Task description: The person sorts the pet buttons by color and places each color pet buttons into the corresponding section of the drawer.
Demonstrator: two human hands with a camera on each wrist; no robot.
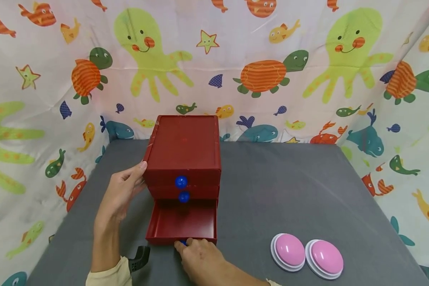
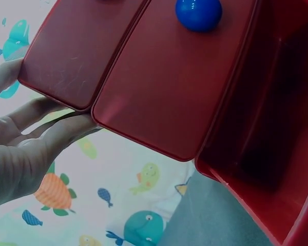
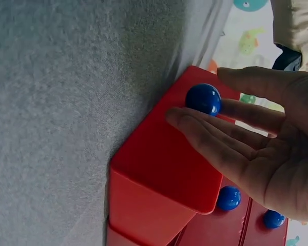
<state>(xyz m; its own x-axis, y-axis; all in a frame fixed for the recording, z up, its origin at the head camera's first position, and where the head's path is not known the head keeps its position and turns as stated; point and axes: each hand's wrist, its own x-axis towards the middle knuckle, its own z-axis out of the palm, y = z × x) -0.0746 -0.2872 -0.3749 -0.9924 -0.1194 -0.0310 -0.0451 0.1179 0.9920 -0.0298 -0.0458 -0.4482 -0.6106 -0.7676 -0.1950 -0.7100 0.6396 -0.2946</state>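
Observation:
A dark red drawer cabinet [image 1: 184, 145] stands on the table, its two upper drawers closed, each with a blue knob [image 1: 181, 182]. The bottom drawer [image 1: 186, 224] is pulled out, and its inside looks bare. My left hand [image 1: 123, 190] steadies the cabinet at its upper front left corner; in the left wrist view the thumb lies at the top edge and the fingers against the side. At the bottom drawer's front is my right hand [image 1: 201, 258]. Its fingers extend beside the lowest blue knob [image 3: 203, 99], one fingertip overlapping it, the thumb apart above.
Two pink domed buttons [image 1: 289, 249] on white bases sit side by side to the right of the cabinet. A grey cloth [image 1: 289, 190] covers the table. Behind and at the sides hangs a white curtain [image 1: 200, 79] printed with sea animals.

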